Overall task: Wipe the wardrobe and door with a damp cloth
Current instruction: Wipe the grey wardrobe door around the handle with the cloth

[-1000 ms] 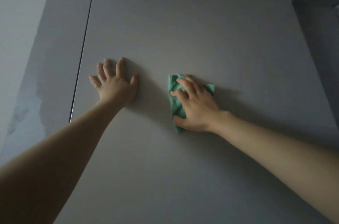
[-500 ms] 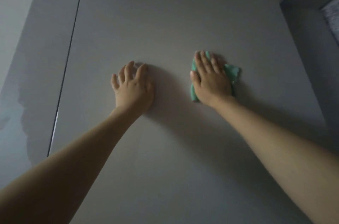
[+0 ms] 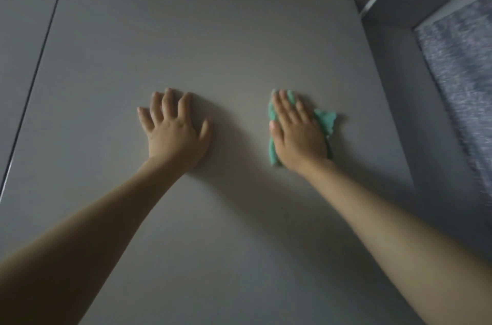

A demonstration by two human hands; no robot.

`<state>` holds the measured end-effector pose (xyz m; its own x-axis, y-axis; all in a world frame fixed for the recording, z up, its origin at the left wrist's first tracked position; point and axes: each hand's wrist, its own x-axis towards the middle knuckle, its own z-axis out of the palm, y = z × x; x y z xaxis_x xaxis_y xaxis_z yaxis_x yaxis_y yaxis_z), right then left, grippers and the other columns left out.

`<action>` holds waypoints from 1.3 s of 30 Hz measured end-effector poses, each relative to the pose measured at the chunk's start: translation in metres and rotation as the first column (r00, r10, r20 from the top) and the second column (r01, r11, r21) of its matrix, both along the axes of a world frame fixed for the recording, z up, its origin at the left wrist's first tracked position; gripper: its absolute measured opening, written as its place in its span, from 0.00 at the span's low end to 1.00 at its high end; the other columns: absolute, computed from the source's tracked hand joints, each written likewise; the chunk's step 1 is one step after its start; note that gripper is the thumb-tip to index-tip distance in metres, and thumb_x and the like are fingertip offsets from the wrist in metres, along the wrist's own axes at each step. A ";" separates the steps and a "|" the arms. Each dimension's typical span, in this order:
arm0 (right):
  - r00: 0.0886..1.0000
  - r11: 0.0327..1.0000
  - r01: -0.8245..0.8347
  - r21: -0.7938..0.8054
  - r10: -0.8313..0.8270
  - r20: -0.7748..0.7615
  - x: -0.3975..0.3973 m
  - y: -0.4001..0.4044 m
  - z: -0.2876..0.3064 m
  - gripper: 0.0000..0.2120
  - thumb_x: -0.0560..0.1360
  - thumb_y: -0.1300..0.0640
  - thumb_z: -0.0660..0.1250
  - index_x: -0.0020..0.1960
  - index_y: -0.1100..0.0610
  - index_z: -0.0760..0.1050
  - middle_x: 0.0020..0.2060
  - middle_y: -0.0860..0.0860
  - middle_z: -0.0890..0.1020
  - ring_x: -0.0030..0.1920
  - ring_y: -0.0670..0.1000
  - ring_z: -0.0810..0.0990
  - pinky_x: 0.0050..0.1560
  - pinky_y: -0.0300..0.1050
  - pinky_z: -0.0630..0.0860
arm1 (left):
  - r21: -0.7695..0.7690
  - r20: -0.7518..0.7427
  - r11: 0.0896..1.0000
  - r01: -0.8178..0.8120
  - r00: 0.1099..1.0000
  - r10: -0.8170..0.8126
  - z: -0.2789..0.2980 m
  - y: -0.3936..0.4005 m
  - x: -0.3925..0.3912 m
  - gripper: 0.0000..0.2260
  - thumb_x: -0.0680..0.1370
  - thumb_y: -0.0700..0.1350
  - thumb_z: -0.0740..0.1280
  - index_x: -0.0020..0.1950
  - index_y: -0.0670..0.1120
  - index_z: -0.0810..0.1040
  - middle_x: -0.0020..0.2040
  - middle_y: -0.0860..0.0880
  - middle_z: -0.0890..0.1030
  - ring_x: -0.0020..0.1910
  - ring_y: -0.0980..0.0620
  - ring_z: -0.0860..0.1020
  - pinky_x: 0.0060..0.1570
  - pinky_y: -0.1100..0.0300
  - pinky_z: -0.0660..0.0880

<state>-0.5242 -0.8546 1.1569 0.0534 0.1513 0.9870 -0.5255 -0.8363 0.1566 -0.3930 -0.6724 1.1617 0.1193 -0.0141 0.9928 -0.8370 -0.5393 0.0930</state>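
The left hand [image 3: 174, 129] lies flat on the grey door [image 3: 213, 40], fingers spread wide, holding nothing. The right hand [image 3: 298, 133] is flat too, fingers straight, pressing the green cloth [image 3: 326, 118] on the same door. The cloth peeks out around that hand. A thin gap [image 3: 34, 79] splits this door from the next one. No writing shows.

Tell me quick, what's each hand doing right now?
Left hand: open, fingers spread, flat on the panel, holding nothing.
Right hand: open, straight fingers pressing the cloth against the panel.
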 end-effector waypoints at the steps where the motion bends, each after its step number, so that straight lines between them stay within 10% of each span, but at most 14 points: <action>1: 0.999 0.998 0.001 -0.067 -0.004 -0.047 0.003 0.004 -0.021 0.28 0.79 0.49 0.46 0.74 0.62 0.61 0.72 0.56 0.67 0.72 0.60 0.65 0.73 0.54 0.59 | -0.001 0.003 1.000 -0.013 1.000 0.013 0.000 0.000 -0.001 0.30 0.78 0.59 0.57 0.76 0.46 0.57 0.77 0.42 0.52 0.77 0.42 0.45 0.72 0.43 0.37; 5: 0.949 0.967 -0.002 -0.254 -0.078 -0.307 -0.011 -0.002 -0.078 0.26 0.80 0.49 0.47 0.76 0.57 0.57 0.74 0.52 0.65 0.74 0.54 0.61 0.73 0.53 0.55 | -0.034 0.004 0.999 -0.014 1.000 0.014 0.001 -0.003 -0.005 0.32 0.78 0.59 0.59 0.75 0.43 0.58 0.77 0.39 0.53 0.76 0.39 0.45 0.72 0.40 0.38; 8: 0.990 0.996 0.052 -0.074 -0.061 -0.130 -0.037 -0.032 -0.033 0.29 0.79 0.47 0.43 0.75 0.58 0.59 0.73 0.55 0.67 0.72 0.59 0.66 0.70 0.58 0.63 | -0.026 -0.015 0.999 -0.038 0.999 0.038 0.002 -0.011 -0.010 0.37 0.76 0.64 0.59 0.75 0.42 0.57 0.76 0.37 0.52 0.76 0.37 0.44 0.72 0.38 0.38; 12: 0.997 0.978 0.024 0.208 -0.039 0.067 -0.044 -0.047 0.014 0.35 0.74 0.45 0.36 0.77 0.60 0.54 0.76 0.56 0.59 0.76 0.58 0.56 0.75 0.49 0.47 | -0.001 -0.044 0.998 -0.064 0.997 0.063 0.000 -0.014 -0.012 0.45 0.71 0.72 0.56 0.76 0.41 0.54 0.77 0.37 0.50 0.76 0.38 0.42 0.71 0.38 0.36; 19: 0.967 0.976 0.057 -0.209 -0.106 -0.231 -0.033 -0.024 -0.106 0.26 0.82 0.48 0.44 0.76 0.59 0.58 0.74 0.53 0.62 0.75 0.55 0.58 0.74 0.52 0.53 | 0.040 -0.008 0.999 -0.023 1.000 0.023 -0.004 -0.027 -0.037 0.39 0.73 0.64 0.62 0.76 0.44 0.55 0.77 0.38 0.50 0.77 0.41 0.42 0.71 0.39 0.35; 27: 0.997 0.985 0.038 0.166 -0.050 0.066 -0.053 -0.061 -0.012 0.30 0.79 0.49 0.44 0.75 0.63 0.60 0.73 0.58 0.65 0.73 0.60 0.63 0.73 0.50 0.53 | 0.115 0.052 0.993 0.016 0.998 -0.022 -0.010 -0.042 -0.044 0.35 0.74 0.64 0.62 0.75 0.49 0.58 0.76 0.40 0.52 0.76 0.40 0.45 0.71 0.40 0.39; 33: 0.976 0.991 0.070 -0.116 -0.092 -0.198 -0.048 -0.042 -0.105 0.27 0.81 0.47 0.45 0.76 0.59 0.58 0.74 0.53 0.64 0.74 0.55 0.61 0.73 0.54 0.57 | 0.099 0.109 0.995 0.017 0.994 -0.028 -0.009 -0.042 -0.038 0.35 0.73 0.65 0.62 0.74 0.49 0.59 0.75 0.38 0.54 0.75 0.38 0.47 0.71 0.39 0.41; 39: 0.989 0.964 0.073 0.257 -0.103 0.104 -0.085 -0.092 -0.006 0.32 0.77 0.46 0.40 0.77 0.60 0.54 0.76 0.56 0.59 0.76 0.56 0.55 0.75 0.47 0.46 | 0.086 0.122 0.996 0.028 0.992 -0.038 -0.010 -0.046 -0.036 0.35 0.73 0.66 0.62 0.73 0.48 0.61 0.75 0.38 0.55 0.75 0.38 0.48 0.71 0.39 0.41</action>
<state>-0.6088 -0.9468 1.1511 -0.0614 -0.1036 0.9927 -0.6006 -0.7906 -0.1196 -0.4286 -0.7184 1.1522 -0.0062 -0.0995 0.9950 -0.8566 -0.5129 -0.0566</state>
